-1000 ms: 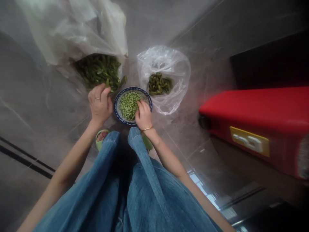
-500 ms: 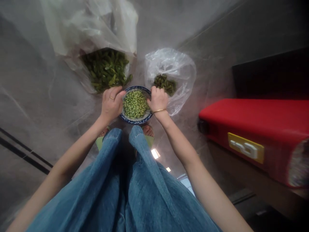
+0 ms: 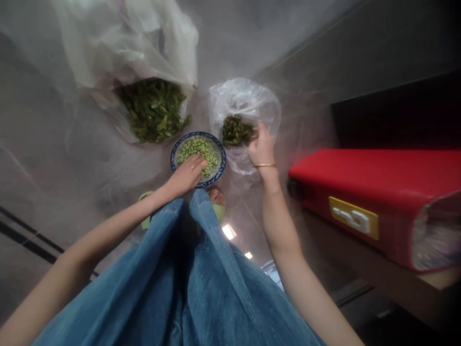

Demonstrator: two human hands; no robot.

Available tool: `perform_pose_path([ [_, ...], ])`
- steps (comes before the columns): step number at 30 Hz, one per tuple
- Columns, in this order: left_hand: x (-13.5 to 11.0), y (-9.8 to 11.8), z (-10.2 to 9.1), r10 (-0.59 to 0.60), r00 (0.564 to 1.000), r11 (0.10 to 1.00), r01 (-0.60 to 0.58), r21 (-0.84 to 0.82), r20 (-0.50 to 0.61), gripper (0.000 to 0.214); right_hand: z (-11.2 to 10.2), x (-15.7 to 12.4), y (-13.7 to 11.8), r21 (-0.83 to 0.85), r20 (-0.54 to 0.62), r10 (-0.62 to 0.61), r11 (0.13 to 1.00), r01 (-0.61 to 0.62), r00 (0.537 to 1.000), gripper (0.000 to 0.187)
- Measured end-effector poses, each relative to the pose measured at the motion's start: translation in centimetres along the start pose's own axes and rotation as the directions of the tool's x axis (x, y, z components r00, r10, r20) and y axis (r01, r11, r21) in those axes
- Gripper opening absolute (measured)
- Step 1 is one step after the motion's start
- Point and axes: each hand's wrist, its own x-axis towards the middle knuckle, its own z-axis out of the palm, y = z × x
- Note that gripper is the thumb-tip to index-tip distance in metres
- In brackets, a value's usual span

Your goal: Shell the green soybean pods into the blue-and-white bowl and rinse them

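My left hand (image 3: 188,172) reaches over the near rim of a blue-and-white patterned bowl (image 3: 173,153). Its fingers are stretched out and lie on the shelled green beans (image 3: 198,147) inside; a ring shows on one finger. My right hand (image 3: 262,145), with a thin bracelet at the wrist, is over the right part of a clear plastic bag (image 3: 225,93). Its fingers look partly bent and apart, beside the dark green pods (image 3: 236,130) in that bag. I see nothing held in it, though the fingertips are slightly blurred.
A larger whitish plastic bag (image 3: 133,48) lies open at the upper left, with many green pods (image 3: 156,110) at its mouth. To the right, a red box-like object (image 3: 360,173) with a yellow plate rests on a brown ledge. My feet in green slippers (image 3: 219,211) are just below the bowl.
Both hands have left the bowl's sides. My left hand moved right onto the beans; my right hand moved right over the clear bag. The view has shifted slightly.
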Motion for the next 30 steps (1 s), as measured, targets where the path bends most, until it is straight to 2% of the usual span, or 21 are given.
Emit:
perform_pose_path([
  [2, -0.3, 0.7, 0.5, 0.031, 0.999, 0.999, -0.031, -0.007, 0.042, 0.041, 0.6, -0.4, -0.7, 0.048, -0.004, -0.020, 0.999, 0.020, 1.000, 0.041],
  [4, -0.7, 0.7, 0.5, 0.044, 0.999, 0.999, -0.044, 0.003, 0.025, 0.038, 1.1, -1.0, -1.5, 0.101, -0.034, -0.010, 0.995, 0.013, 0.999, 0.033],
  [6, -1.1, 0.3, 0.0, 0.052, 0.998, 0.999, -0.051, 0.018, -0.038, 0.034, 1.5, -1.5, -2.2, 0.146, -0.053, 0.046, 0.989, -0.038, 0.998, 0.029],
  [10, -1.6, -0.7, -1.4, 0.053, 0.982, 0.997, -0.041, 0.073, -0.179, 0.028, 2.2, -2.1, -2.5, 0.219, -0.047, 0.164, 0.964, -0.150, 0.985, 0.034],
  [12, -1.5, -1.1, -1.7, 0.088, 0.984, 0.994, -0.076, 0.079, -0.157, 0.027, 2.6, -2.1, -2.3, 0.251, -0.068, 0.160, 0.958, -0.138, 0.985, 0.032],
  [15, -0.9, -1.5, -1.9, 0.197, 0.980, 0.978, -0.196, 0.066, -0.008, 0.026, 3.0, -2.0, -2.0, 0.283, -0.103, 0.131, 0.954, -0.097, 0.986, 0.035],
  [17, -0.3, -1.9, -2.1, 0.210, 0.976, 0.971, -0.215, 0.102, 0.053, 0.025, 3.0, -2.0, -1.6, 0.290, -0.118, 0.130, 0.953, -0.091, 0.985, 0.036],
  [20, 0.6, -2.8, -2.9, 0.155, 0.988, 0.973, -0.154, 0.174, 0.008, 0.025, 2.7, -1.8, -1.0, 0.280, -0.120, 0.170, 0.951, -0.131, 0.978, 0.036],
  [23, 1.1, -3.1, -3.6, 0.193, 0.981, 0.971, -0.185, 0.153, -0.036, 0.025, 2.3, -1.3, -0.8, 0.282, -0.057, 0.207, 0.942, -0.183, 0.977, 0.030],
  [26, 1.1, -2.6, -3.6, 0.240, 0.970, 0.964, -0.233, 0.127, -0.045, 0.025, 2.2, -0.5, -1.3, 0.260, -0.005, 0.185, 0.949, -0.178, 0.983, 0.021],
  [30, 1.0, -1.6, -3.3, 0.237, 0.969, 0.968, -0.230, 0.105, -0.062, 0.026, 2.4, 0.0, -2.3, 0.184, 0.007, 0.214, 0.960, -0.211, 0.977, 0.017],
])
